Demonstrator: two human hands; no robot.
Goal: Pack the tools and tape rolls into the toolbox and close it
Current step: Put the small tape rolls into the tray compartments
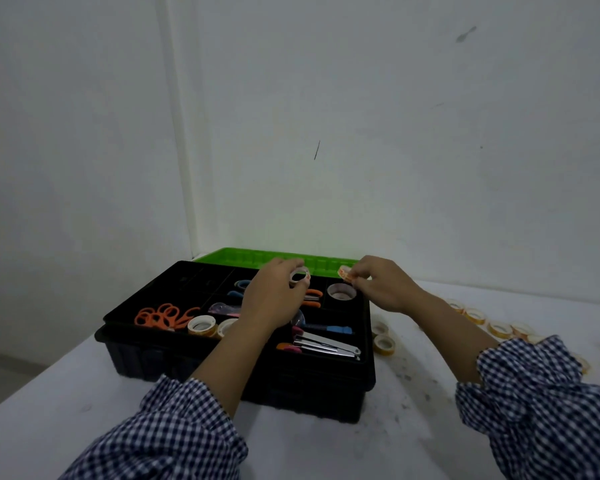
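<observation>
The black toolbox (367, 344) stands open on the white table, its green lid (243, 257) folded back against the wall. My left hand (272, 297) pinches a small tape roll (299, 276) above the tray's middle. My right hand (383, 284) pinches another small tape roll (345, 273) above the back right compartment, where one tape roll (341, 291) lies. Orange scissors (163, 315) and two tape rolls (201, 325) fill the front left compartment. Blue-handled tools (338, 329) and metal pliers (326, 344) lie at the front right.
Two loose tape rolls (383, 344) lie on the table just right of the box. Several more tape rolls (497, 329) are strung along the table toward the right edge. White walls meet in a corner close behind the box. The table's left edge drops off beside the box.
</observation>
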